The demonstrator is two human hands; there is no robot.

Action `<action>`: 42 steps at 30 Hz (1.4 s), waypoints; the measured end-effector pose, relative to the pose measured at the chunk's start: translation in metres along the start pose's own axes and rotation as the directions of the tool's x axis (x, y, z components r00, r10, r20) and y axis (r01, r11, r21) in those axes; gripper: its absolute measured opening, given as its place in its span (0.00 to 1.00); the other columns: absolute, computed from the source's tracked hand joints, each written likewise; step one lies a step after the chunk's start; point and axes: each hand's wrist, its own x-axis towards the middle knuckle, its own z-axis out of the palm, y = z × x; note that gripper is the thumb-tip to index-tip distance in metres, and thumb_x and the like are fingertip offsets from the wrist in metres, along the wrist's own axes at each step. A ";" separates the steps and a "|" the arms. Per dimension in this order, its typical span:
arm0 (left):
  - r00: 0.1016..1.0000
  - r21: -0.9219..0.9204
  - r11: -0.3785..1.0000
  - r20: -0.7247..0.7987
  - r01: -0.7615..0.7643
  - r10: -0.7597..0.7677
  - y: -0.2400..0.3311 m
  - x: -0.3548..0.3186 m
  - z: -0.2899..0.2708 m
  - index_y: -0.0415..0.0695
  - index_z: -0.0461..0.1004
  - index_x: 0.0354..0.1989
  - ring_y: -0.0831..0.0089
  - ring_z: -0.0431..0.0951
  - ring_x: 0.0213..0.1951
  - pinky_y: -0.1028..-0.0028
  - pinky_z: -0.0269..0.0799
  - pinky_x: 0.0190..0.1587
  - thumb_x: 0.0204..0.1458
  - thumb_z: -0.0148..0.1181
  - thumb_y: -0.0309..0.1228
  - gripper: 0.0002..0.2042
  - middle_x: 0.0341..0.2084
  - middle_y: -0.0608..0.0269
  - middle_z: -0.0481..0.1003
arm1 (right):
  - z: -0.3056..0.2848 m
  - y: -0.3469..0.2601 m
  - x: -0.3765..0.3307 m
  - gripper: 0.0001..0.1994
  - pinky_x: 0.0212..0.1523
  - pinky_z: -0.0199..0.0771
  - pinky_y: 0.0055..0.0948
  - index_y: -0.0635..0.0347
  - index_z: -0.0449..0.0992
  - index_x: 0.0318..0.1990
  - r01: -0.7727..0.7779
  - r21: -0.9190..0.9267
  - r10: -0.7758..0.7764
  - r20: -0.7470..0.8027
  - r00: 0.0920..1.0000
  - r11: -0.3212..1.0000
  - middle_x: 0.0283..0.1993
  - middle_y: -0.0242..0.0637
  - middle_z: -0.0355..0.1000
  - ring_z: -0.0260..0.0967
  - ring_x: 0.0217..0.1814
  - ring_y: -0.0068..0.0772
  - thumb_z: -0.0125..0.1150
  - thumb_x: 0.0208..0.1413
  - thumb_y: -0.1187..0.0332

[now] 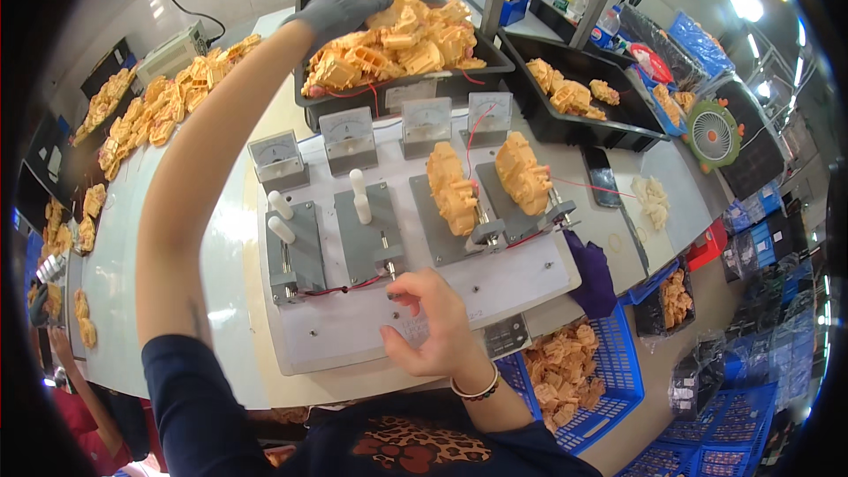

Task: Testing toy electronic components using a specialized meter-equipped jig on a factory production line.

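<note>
My left hand (346, 9), in a grey glove, reaches over a black tray (406, 88) heaped with yellow-orange molded plastic parts (415, 35). Its fingers close around a part at the heap's far left edge, mostly hidden by the glove. My bare right hand (430, 322) hovers by the metal plunger (389, 263) of the second test fixture (367, 221), thumb and index finger apart. Two molded parts, one (452, 188) and another (523, 173), sit on the two right-hand fixtures. The two left-hand fixtures hold no part, and their white pegs (359, 196) show.
Several analog meters (349, 137) stand behind the fixtures. Right of them are a second black tray (565, 128), a phone (601, 175), a purple cloth (590, 274) and a green fan (714, 134). A blue crate (618, 371) of parts stands below. More parts (168, 102) line the left.
</note>
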 end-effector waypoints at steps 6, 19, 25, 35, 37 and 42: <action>0.988 0.405 0.913 -0.156 0.047 0.018 -0.105 0.119 -0.012 0.50 0.65 0.62 0.75 0.75 0.35 0.75 0.74 0.40 0.54 0.54 0.31 0.24 0.43 0.60 0.76 | 0.002 -0.004 -0.001 0.25 0.37 0.71 0.31 0.63 0.68 0.51 -0.080 -0.012 0.081 0.055 0.995 0.997 0.39 0.41 0.69 0.68 0.36 0.40 0.63 0.40 0.75; 0.978 0.226 0.955 -0.030 -0.193 0.205 0.089 -0.254 -0.014 0.38 0.75 0.31 0.70 0.75 0.29 0.72 0.70 0.37 0.45 0.61 0.25 0.05 0.26 0.58 0.76 | -0.081 0.010 -0.021 0.09 0.31 0.68 0.31 0.63 0.75 0.32 -0.144 -0.526 0.028 -0.222 0.975 0.838 0.26 0.39 0.69 0.67 0.31 0.37 0.65 0.40 0.75; 0.989 0.483 0.870 -0.051 -0.095 0.137 0.076 -0.355 0.042 0.42 0.74 0.28 0.59 0.73 0.30 0.64 0.68 0.34 0.35 0.64 0.23 0.08 0.26 0.59 0.73 | -0.086 0.038 -0.015 0.05 0.30 0.67 0.31 0.62 0.75 0.27 -0.079 -0.462 0.112 0.043 0.993 0.883 0.27 0.38 0.69 0.67 0.29 0.39 0.61 0.40 0.78; 0.958 0.378 0.902 -0.266 0.208 -0.109 0.054 -0.373 0.072 0.34 0.73 0.31 0.62 0.72 0.33 0.71 0.68 0.37 0.46 0.57 0.20 0.04 0.30 0.53 0.72 | -0.090 0.029 -0.021 0.07 0.29 0.66 0.25 0.62 0.77 0.29 -0.085 -0.438 0.168 0.154 0.974 0.895 0.26 0.37 0.70 0.66 0.26 0.32 0.63 0.38 0.78; 0.959 0.362 0.909 -0.260 0.207 -0.115 0.053 -0.377 0.068 0.34 0.73 0.31 0.63 0.72 0.32 0.71 0.67 0.37 0.46 0.57 0.20 0.04 0.30 0.53 0.72 | -0.086 0.027 -0.023 0.08 0.28 0.65 0.22 0.62 0.78 0.32 -0.166 -0.349 0.199 0.059 0.978 0.922 0.27 0.35 0.69 0.65 0.26 0.28 0.65 0.40 0.77; 0.956 0.283 0.934 -0.256 0.218 -0.145 0.051 -0.377 0.067 0.33 0.73 0.30 0.64 0.72 0.32 0.72 0.67 0.37 0.47 0.57 0.22 0.04 0.29 0.53 0.72 | -0.091 0.028 -0.021 0.09 0.27 0.65 0.21 0.62 0.79 0.34 -0.203 -0.324 0.229 0.043 0.973 0.924 0.27 0.34 0.69 0.65 0.27 0.26 0.69 0.41 0.76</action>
